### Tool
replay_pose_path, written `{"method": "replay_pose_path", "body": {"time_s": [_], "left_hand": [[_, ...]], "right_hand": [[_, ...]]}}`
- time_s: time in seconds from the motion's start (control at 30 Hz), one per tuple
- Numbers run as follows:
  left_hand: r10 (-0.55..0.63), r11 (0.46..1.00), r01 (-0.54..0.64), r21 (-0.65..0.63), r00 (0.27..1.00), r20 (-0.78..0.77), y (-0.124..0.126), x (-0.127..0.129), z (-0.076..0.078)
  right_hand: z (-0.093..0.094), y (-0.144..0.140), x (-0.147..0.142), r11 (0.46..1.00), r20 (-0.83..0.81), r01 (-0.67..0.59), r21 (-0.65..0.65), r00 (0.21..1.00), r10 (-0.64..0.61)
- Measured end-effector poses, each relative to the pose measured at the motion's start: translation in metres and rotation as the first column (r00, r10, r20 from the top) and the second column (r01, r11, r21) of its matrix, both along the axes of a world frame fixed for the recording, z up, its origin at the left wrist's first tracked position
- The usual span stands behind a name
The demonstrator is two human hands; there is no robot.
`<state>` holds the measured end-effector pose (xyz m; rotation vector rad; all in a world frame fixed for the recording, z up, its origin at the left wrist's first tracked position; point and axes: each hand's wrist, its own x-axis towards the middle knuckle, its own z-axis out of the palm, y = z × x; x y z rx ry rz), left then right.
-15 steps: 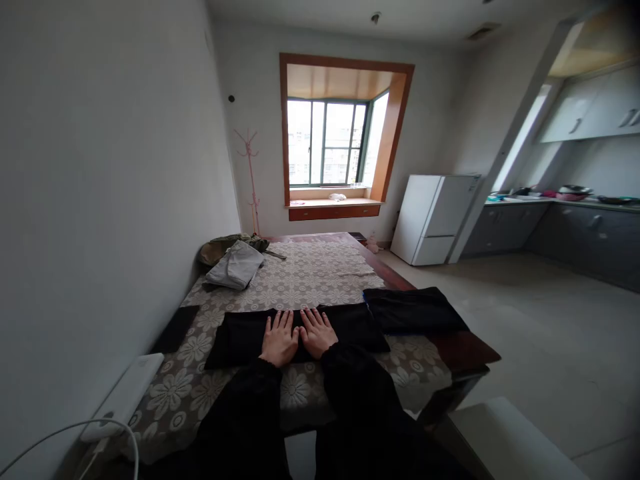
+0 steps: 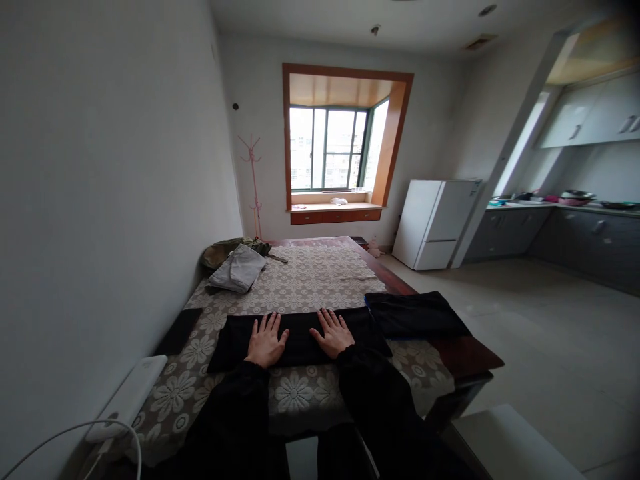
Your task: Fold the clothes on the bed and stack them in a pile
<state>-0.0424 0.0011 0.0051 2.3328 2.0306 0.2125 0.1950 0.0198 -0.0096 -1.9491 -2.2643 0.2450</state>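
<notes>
On the black cloth point(image 2: 300, 340), left hand point(image 2: 265, 343) and right hand point(image 2: 334, 333) lie flat, fingers spread, well apart.

Two hands point(image 2: 300, 340), two black folded garments point(image 2: 300, 343), one grey garment point(image 2: 239, 269), one fridge point(image 2: 434, 223).

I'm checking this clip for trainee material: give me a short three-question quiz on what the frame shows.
1. True or false: both hands, the left hand and the right hand, lie flat on the long folded black cloth.
2. What lies at the far left of the floral lace tablecloth? A) grey folded garment B) red kettle C) stack of plates
3. What white appliance stands right of the window?

Key: 1 true. 2 A, the grey folded garment. 3 the white fridge.
</notes>
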Motion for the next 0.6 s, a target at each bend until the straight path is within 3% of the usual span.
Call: {"method": "replay_pose_path", "body": {"time_s": [0.23,0.6], "left_hand": [[0.077,0.997,-0.077,0.005,0.997,0.024,0.001,-0.040,0.002],[0.172,0.985,-0.172,0.021,0.985,0.034,0.000,-0.071,0.003]], "right_hand": [[-0.006,0.007,0.038,0.997,0.058,0.076,0.025,0.995,-0.077],[-0.012,0.006,0.084,0.978,0.105,0.193,0.074,0.974,-0.200]]}}
